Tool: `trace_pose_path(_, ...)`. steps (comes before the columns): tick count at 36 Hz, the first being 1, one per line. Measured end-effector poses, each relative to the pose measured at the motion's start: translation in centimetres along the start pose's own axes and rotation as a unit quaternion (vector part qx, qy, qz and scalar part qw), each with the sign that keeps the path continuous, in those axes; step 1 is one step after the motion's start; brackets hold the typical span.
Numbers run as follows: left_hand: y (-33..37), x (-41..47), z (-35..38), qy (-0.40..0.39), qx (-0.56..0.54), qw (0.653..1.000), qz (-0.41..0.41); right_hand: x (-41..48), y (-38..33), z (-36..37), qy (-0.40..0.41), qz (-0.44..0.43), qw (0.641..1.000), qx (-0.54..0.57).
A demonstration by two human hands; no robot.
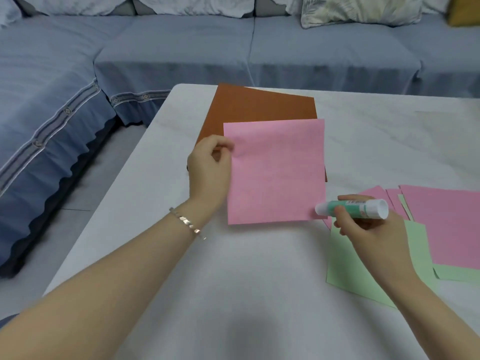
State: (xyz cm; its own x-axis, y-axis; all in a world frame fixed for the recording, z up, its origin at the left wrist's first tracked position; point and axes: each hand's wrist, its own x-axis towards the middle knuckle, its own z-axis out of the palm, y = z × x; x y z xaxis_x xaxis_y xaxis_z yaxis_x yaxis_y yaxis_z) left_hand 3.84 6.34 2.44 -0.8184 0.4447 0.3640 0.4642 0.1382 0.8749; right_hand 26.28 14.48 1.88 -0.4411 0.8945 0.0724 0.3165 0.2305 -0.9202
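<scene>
Entry 1. Pink sheet (278,172): square paper near the middle of the surface (246,281), covering the near part of the brown sheet (257,105). Whether its lower edge touches the surface cannot be told.

Entry 2. Left hand (207,165): at the pink sheet's upper left edge. Grip closed in a pinch, thumb and curled fingers holding that edge. Bracelet (187,223) on the wrist.

Entry 3. Glue stick (355,206): green and white tube, lying roughly level, rounded white end pointing left at the pink sheet's lower right corner, flat white end to the right.

Entry 4. Right hand (363,227): grip wrapped round the glue stick's green middle, fingers curled under, thumb on the far side. The hand is over the green sheets (345,268).

Entry 5. Brown sheet: flat on the surface, turned at an angle, far corner close to the far edge.

Entry 6. Green sheets: flat at the right, partly beneath the pink pile (446,224).

Entry 7. Pink pile: several loosely overlapped sheets at the right edge of view.

Entry 8. Sofa (181,48): blue covered, beyond and left of the surface, with a patterned cushion (363,9) at the back
</scene>
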Motion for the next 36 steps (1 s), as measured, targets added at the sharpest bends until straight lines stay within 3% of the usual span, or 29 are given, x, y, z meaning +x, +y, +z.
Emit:
trace_pose_path(4,-1.4,2.5,2.6,-0.037,0.079,0.995,-0.048,0.0,-0.4,0.2,-0.006,-0.005,1.0,0.012)
trace_pose_path(11,-2.7,4.5,3.7,-0.217,0.185,0.957,-0.059,0.3,-0.1,0.3,-0.009,0.001,1.0,0.002)
trace_pose_path(14,-2.0,3.5,3.3,-0.2,0.222,0.954,-0.035,0.2,0.1,0.2,-0.011,0.001,1.0,0.001)
trace_pose_path(16,-1.3,1.6,3.1,-0.177,0.2,0.964,-0.008,0.2,0.4,0.0,-0.007,0.004,1.0,-0.006)
trace_pose_path(18,-0.7,-1.1,3.2,-0.203,0.145,0.968,0.005,0.1,0.8,-0.4,-0.003,0.012,1.0,-0.011)
trace_pose_path(22,-0.2,-7.0,4.2,-0.308,0.067,0.945,-0.081,-0.2,1.6,-1.7,0.01,0.023,1.0,-0.008)
trace_pose_path(26,0.2,-11.2,6.8,-0.375,0.092,0.914,-0.127,-0.8,2.4,-3.6,0.03,0.029,0.999,-0.019)
trace_pose_path(31,1.9,-12.9,10.6,-0.391,0.149,0.904,-0.085,-1.3,3.2,-6.2,0.065,0.025,0.997,-0.036)
trace_pose_path(36,3.0,-13.2,12.4,-0.448,0.227,0.865,-0.016,-1.5,3.7,-7.9,0.087,0.034,0.995,-0.039)
